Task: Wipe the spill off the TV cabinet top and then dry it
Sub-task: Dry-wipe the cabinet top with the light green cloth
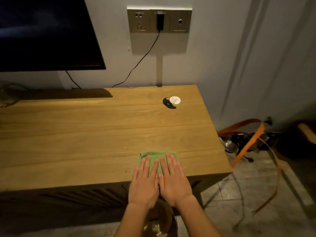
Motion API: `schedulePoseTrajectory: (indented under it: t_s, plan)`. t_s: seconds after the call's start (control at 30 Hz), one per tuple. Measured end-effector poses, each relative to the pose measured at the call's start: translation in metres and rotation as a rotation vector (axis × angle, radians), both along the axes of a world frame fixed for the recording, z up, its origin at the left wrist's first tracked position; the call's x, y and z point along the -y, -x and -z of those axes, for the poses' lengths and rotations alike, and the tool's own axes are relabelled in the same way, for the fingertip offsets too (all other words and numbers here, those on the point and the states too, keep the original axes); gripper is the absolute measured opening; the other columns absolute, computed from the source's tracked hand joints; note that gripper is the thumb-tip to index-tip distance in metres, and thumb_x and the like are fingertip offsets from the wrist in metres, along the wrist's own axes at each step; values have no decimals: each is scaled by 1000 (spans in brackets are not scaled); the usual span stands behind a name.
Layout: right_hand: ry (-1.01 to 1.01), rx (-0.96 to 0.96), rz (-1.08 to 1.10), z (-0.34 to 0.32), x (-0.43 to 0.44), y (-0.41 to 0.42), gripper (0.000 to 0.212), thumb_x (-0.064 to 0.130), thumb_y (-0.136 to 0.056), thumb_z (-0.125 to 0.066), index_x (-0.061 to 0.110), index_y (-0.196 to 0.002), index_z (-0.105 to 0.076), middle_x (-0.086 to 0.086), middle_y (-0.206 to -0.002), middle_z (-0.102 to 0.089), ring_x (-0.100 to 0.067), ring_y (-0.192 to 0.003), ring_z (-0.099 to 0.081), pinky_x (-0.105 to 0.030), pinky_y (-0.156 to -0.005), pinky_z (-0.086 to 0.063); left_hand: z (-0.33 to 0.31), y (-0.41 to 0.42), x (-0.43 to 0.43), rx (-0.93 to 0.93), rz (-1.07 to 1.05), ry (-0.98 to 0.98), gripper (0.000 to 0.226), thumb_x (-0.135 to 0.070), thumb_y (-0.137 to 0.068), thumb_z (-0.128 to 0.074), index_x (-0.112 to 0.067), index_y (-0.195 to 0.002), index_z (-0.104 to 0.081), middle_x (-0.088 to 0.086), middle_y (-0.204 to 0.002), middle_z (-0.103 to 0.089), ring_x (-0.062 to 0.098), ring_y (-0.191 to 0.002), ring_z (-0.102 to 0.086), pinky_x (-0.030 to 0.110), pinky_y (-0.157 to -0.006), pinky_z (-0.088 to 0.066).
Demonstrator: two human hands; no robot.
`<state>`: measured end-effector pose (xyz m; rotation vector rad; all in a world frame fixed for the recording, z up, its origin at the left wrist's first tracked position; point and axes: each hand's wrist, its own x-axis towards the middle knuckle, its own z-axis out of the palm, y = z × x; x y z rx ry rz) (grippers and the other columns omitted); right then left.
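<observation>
Both palms flat, fingers spread, pressing green cloth (pixel 154 161) at 6 o'clock edge of cabinet top (pixel 85 134): left hand (pixel 145 182) & right hand (pixel 172 178) side by side, not gripping. Dark spill (pixel 168 103) w/ white cap (pixel 175 100) at 1 o'clock, well apart.

Dim, warm light; the television (pixel 42 31) casts a shadow on the cabinet top (pixel 85 134); frame edges bend and blur.

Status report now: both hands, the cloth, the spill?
Left hand and right hand flat on green cloth, near front edge. Dark spill unwiped, far side, beside white disc. Path between clear.
</observation>
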<state>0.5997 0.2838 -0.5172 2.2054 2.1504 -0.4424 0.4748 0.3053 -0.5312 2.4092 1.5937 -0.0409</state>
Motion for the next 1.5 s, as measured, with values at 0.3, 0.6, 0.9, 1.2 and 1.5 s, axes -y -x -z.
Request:
schedulePoseTrajectory:
  t_s: [0.3, 0.6, 0.9, 1.2, 1.5]
  plan:
    - [-34, -50, 19, 13, -66, -18, 59, 41, -102, -4, 17, -151, 16, -6, -158, 28, -22, -142, 32, -38, -117, 18, 9, -16, -64, 69, -25, -43, 54, -45, -102, -3, -34, -151, 14, -5, -160, 24, 11, -144, 28, 35, -121, 9]
    - [-92, -74, 21, 22, -237, -59, 58, 37, -103, -9, 17, -155, 8, -6, -162, 20, -18, -146, 25, -37, -120, 12, 19, -55, -234, 95, -48, -107, 54, -42, -103, -9, -32, -155, 2, -3, -163, 12, 11, -148, 18, 35, -122, 6]
    - [-47, -48, -5, 22, -392, -93, 59, 37, -104, -10, 13, -155, 5, -10, -163, 14, -22, -148, 19, -40, -121, 8, 22, -89, -388, 86, -40, -132, 54, -39, -103, -13, -28, -156, -9, 2, -165, 1, 15, -150, 7, 39, -122, -2]
    - [-129, -34, 7, 30, -430, -104, 58, 37, -103, -10, 15, -156, -1, -10, -164, 1, -23, -150, 10, -37, -121, 7, 25, -100, -430, 83, -29, -137, 54, -39, -103, -15, -27, -155, -12, 3, -165, -4, 17, -151, 3, 40, -122, -5]
    - [-107, -12, -10, 26, -365, -81, 59, 37, -103, -10, 14, -155, 4, -10, -163, 12, -23, -149, 17, -40, -121, 7, 20, -75, -364, 87, -28, -96, 53, -38, -104, -15, -27, -156, -7, 1, -165, 2, 15, -150, 7, 37, -122, 0]
